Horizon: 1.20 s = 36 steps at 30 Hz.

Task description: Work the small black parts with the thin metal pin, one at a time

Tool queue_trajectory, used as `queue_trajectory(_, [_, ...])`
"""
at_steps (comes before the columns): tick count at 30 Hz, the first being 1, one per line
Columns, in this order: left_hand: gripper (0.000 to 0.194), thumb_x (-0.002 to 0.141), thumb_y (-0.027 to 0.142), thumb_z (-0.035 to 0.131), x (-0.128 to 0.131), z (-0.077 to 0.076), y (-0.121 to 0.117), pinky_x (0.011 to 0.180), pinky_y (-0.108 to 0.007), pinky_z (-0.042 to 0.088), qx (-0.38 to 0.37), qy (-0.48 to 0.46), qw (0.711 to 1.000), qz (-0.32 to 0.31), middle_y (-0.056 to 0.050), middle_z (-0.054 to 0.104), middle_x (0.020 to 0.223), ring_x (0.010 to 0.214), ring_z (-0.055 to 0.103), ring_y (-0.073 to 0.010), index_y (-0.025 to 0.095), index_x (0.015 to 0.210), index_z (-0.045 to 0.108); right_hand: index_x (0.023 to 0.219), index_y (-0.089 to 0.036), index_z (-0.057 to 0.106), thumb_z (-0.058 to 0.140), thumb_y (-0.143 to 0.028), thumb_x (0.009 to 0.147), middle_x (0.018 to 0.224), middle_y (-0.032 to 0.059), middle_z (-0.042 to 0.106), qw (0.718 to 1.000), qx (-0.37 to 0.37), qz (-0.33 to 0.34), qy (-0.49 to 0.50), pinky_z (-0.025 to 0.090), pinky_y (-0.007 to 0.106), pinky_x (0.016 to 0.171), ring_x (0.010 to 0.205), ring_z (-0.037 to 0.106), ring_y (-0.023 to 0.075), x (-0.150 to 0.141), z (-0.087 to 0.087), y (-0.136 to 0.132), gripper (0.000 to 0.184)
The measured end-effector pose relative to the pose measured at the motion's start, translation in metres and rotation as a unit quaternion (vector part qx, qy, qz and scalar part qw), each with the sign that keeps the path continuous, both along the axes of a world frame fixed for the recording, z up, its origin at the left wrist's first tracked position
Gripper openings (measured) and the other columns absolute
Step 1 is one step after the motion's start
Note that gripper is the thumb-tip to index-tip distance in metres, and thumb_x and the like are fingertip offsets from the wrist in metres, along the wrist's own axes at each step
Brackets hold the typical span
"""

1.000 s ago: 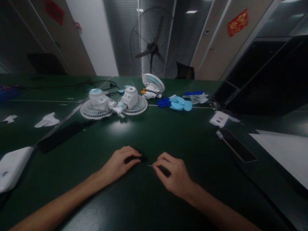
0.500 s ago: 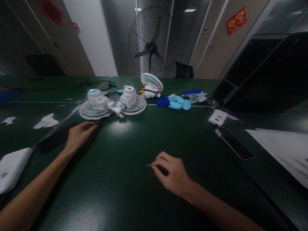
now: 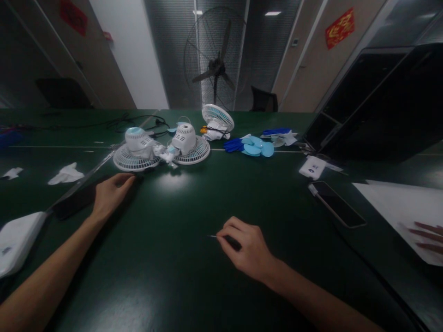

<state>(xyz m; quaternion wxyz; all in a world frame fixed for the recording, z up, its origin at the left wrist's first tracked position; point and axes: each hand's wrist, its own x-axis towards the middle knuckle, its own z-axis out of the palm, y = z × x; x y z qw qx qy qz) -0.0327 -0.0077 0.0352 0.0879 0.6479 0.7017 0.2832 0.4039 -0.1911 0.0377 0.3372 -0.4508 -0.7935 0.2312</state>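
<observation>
My right hand point(image 3: 247, 251) rests on the dark green table point(image 3: 194, 207), fingers closed round a small dark-handled tool point(image 3: 226, 240) whose thin metal tip points left. My left hand point(image 3: 110, 193) reaches out to the left and lies on the end of a long black flat object point(image 3: 81, 197), fingers curled; whether it holds anything I cannot make out. Beyond it lie two small white desk fans point(image 3: 161, 150) face down, with a third fan point(image 3: 217, 121) behind them.
Light blue fan blades and blue gloves point(image 3: 251, 146) lie at the back middle. A phone point(image 3: 336, 204) and a white box point(image 3: 313, 167) sit to the right. Another person's fingers point(image 3: 427, 233) rest on a white sheet point(image 3: 398, 205). A white device point(image 3: 17, 240) sits at the left edge.
My left hand left the spot beside my right hand and reached up-left onto the long black object. My right hand stayed put. Another person's fingers came in at the right edge.
</observation>
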Motion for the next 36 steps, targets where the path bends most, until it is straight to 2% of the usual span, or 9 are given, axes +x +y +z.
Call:
queue_trajectory(6, [0.048, 0.097, 0.056, 0.062, 0.001, 0.002, -0.004, 0.097, -0.032, 0.052, -0.001, 0.021, 1.000, -0.013, -0.004, 0.077, 0.121, 0.102, 0.071, -0.0248, 0.018, 0.124, 0.076, 0.103, -0.019, 0.075, 0.062, -0.022, 0.104, 0.101, 0.0051, 0.069, 1.000, -0.008, 0.004, -0.008, 0.054, 0.026, 0.066, 0.078, 0.064, 0.0145, 0.000, -0.001, 0.000, 0.014])
queue_trajectory(11, [0.046, 0.099, 0.051, 0.062, 0.000, 0.000, -0.005, 0.090, -0.029, 0.054, 0.032, 0.023, 0.999, -0.012, -0.001, 0.076, 0.127, 0.098, 0.070, -0.0227, 0.020, 0.131, 0.073, 0.103, -0.019, 0.075, 0.061, -0.022, 0.104, 0.100, 0.0051, 0.069, 1.000, -0.002, 0.004, -0.010, 0.054, 0.026, 0.066, 0.076, 0.064, 0.0142, 0.001, -0.001, 0.000, 0.014])
queue_trajectory(16, [0.047, 0.099, 0.047, 0.062, 0.001, -0.003, -0.004, 0.090, -0.030, 0.054, 0.052, 0.031, 0.998, -0.033, -0.004, 0.076, 0.125, 0.097, 0.071, -0.0245, 0.015, 0.132, 0.072, 0.102, -0.020, 0.075, 0.063, -0.020, 0.103, 0.099, 0.0042, 0.069, 1.000, -0.001, 0.001, -0.006, 0.053, 0.027, 0.067, 0.078, 0.064, 0.0145, 0.000, -0.001, 0.000, 0.012])
queue_trajectory(23, [0.049, 0.103, 0.048, 0.054, 0.002, -0.003, -0.001, 0.096, -0.031, 0.050, 0.064, 0.101, 0.990, -0.075, -0.010, 0.071, 0.130, 0.108, 0.068, -0.0264, 0.012, 0.129, 0.074, 0.101, -0.019, 0.075, 0.062, -0.019, 0.102, 0.099, 0.0044, 0.069, 1.000, -0.003, 0.001, -0.003, 0.053, 0.025, 0.065, 0.077, 0.064, 0.0143, -0.001, 0.001, 0.000, 0.013])
queue_trajectory(29, [0.051, 0.101, 0.052, 0.056, 0.011, 0.002, 0.003, 0.097, -0.032, 0.051, 0.005, 0.065, 0.996, -0.057, -0.009, 0.070, 0.131, 0.107, 0.067, -0.0266, 0.014, 0.129, 0.075, 0.101, -0.019, 0.075, 0.062, -0.021, 0.103, 0.098, 0.0042, 0.069, 1.000, 0.006, -0.002, -0.017, 0.052, 0.026, 0.065, 0.076, 0.064, 0.0144, -0.002, 0.002, 0.001, 0.014])
queue_trajectory(36, [0.044, 0.100, 0.046, 0.062, 0.013, -0.003, 0.010, 0.106, -0.034, 0.048, 0.035, 0.033, 0.995, -0.082, -0.008, 0.071, 0.137, 0.119, 0.066, -0.0267, 0.015, 0.129, 0.074, 0.103, -0.020, 0.075, 0.062, -0.022, 0.104, 0.099, 0.0043, 0.069, 1.000, 0.004, 0.002, -0.024, 0.052, 0.026, 0.065, 0.077, 0.064, 0.0143, -0.002, 0.002, 0.000, 0.014])
